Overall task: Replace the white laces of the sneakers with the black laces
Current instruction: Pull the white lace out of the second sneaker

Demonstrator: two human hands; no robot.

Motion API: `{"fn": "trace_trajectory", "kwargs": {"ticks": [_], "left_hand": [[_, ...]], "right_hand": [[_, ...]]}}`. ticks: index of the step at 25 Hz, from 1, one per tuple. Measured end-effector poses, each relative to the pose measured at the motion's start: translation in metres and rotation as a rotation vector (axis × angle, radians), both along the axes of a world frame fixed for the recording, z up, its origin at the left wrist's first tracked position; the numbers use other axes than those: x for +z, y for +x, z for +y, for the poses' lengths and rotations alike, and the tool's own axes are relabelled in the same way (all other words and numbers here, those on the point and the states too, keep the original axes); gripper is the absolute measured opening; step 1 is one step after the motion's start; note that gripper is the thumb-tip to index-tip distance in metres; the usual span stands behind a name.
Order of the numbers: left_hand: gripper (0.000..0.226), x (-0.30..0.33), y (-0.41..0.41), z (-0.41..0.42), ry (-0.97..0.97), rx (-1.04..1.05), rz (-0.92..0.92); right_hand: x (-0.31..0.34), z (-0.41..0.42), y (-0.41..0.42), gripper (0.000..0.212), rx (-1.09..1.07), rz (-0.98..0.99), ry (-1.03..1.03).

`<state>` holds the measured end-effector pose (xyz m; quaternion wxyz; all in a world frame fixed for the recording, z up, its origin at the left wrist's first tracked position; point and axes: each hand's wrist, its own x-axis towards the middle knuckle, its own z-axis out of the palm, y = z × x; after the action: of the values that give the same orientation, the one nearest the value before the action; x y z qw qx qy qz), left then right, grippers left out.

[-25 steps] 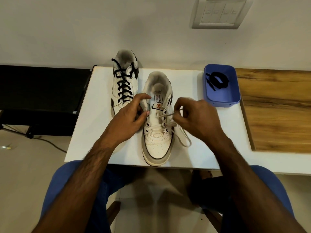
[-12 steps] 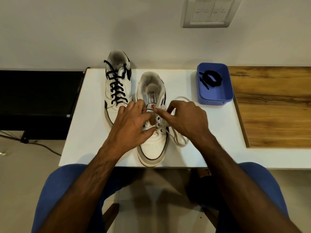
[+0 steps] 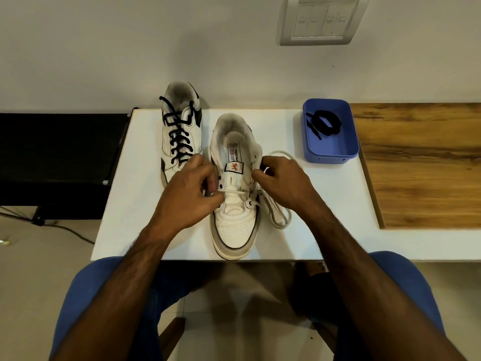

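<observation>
Two white sneakers stand on the white table [image 3: 325, 204]. The left sneaker [image 3: 182, 131] is laced in black. The right sneaker [image 3: 235, 225] holds a white lace [image 3: 278, 217] in its lower eyelets only, and the loose lace lies on the table to its right. My left hand [image 3: 187, 196] pinches the lace at the shoe's left eyelets. At the right eyelets my right hand [image 3: 283, 186] pinches the same lace. One strand stretches across the tongue between them. A coiled black lace [image 3: 325, 123] lies in the blue tray [image 3: 330, 152].
A wooden board [image 3: 421, 165] covers the table's right part. A dark bench [image 3: 57, 162] stands left of the table, with a cable on the floor below. A switch plate [image 3: 322, 19] is on the wall. My knees in blue sit under the table's near edge.
Both hands have drawn apart to the shoe's two sides, and a white strand now stretches across the tongue. More upper eyelets stand bare than a second ago.
</observation>
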<state>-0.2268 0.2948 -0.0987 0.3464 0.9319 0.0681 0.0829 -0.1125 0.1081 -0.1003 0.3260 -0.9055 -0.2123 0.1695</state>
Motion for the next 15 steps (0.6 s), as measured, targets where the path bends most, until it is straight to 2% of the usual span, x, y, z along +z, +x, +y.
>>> {"fn": "trace_trajectory", "kwargs": {"ticks": [2,5,8,10,13,15], "left_hand": [[0.018,0.002,0.001,-0.001,0.145,-0.030,-0.062],[0.029,-0.002,0.003,-0.011,0.297,-0.127,-0.089],[0.017,-0.010,0.005,-0.018,0.399,-0.144,-0.118],[0.013,-0.005,0.005,-0.013,0.314,-0.111,-0.134],[0.011,0.008,0.000,0.004,0.054,0.055,-0.222],[0.009,0.012,-0.005,0.013,0.034,0.149,-0.244]], "right_hand": [[-0.002,0.000,0.001,0.024,0.013,-0.005,0.016],[-0.005,0.000,0.001,0.026,0.010,-0.018,0.030],[-0.006,0.001,0.001,0.025,0.012,-0.024,0.031],[-0.005,0.000,0.002,0.025,0.014,-0.020,0.026],[-0.005,0.000,0.002,0.025,0.009,-0.016,0.020],[-0.004,0.000,0.002,0.025,0.005,-0.025,0.013]]}}
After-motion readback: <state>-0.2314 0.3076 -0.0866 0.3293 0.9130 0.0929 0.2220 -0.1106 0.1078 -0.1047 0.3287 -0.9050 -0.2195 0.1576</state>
